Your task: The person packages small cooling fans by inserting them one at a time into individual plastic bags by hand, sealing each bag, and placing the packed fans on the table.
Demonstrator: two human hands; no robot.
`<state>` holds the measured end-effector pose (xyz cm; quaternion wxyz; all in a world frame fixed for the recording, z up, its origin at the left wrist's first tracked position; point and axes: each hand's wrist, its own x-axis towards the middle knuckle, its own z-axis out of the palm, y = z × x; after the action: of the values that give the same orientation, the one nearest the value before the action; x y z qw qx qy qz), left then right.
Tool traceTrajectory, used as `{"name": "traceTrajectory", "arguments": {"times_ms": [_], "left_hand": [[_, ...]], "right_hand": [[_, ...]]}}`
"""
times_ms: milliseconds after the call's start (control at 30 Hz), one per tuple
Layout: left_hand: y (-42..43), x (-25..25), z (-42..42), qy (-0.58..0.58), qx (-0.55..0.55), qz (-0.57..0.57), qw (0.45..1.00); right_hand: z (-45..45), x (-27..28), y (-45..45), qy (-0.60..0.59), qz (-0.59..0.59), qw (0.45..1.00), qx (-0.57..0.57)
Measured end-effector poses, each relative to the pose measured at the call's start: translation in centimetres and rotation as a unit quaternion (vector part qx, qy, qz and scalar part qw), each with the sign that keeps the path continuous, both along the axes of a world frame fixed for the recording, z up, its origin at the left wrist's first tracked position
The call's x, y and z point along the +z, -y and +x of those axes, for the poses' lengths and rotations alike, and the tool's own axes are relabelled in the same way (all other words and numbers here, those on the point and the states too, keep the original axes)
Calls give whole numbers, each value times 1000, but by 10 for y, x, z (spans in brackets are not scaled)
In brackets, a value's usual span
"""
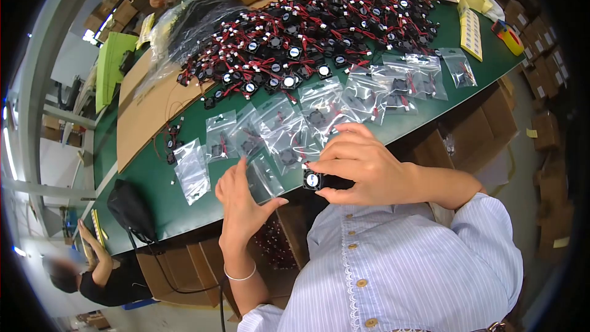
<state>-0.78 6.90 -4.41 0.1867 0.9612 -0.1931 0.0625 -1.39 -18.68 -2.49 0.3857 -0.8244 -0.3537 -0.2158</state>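
Between the thumb and fingers of my right hand [362, 169] is a small black cooling fan [312, 179] with a pale round label facing me. My left hand [238, 200] has a clear zip bag [265, 177] spanning its forefinger and thumb, near the table's front edge. The bag's exact contact with the fingers is hard to make out. Beyond my hands lies a row of clear bags, several with a fan inside, such as the bagged fan [287, 157]. A stack of flat bags [192, 172] lies left of my left hand.
A large heap of fans with red and black wires [307, 31] covers the back of the green table [178, 209]. A black pouch [131, 209] sits at the left edge, tape [509, 38] at the far right. Open cartons [190, 270] stand below. Other people work nearby.
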Motion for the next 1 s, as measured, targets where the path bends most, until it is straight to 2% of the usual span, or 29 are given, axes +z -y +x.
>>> {"name": "traceTrajectory", "arguments": {"times_ms": [200,333,400,700,800,933,1000], "left_hand": [[-1,8,-2,-53,26,61,996],[-2,10,-2,-44,28,86,995],[-1,11,1,9,2,106,994],[7,17,-1,-62,7,152,986],[7,14,-1,-33,-5,131,991],[8,12,-2,-31,-2,130,991],[8,14,0,-53,-6,134,990]], "right_hand": [[2,-2,-4,-15,-2,1000,23],[2,-5,-5,-20,-3,1000,17],[1,-5,-6,-23,-2,999,23],[-2,-5,-2,-30,-3,999,21],[-3,-6,-4,-28,10,999,32],[-8,-19,-20,-26,-24,996,78],[-13,-35,-33,-138,-107,970,172]]}}
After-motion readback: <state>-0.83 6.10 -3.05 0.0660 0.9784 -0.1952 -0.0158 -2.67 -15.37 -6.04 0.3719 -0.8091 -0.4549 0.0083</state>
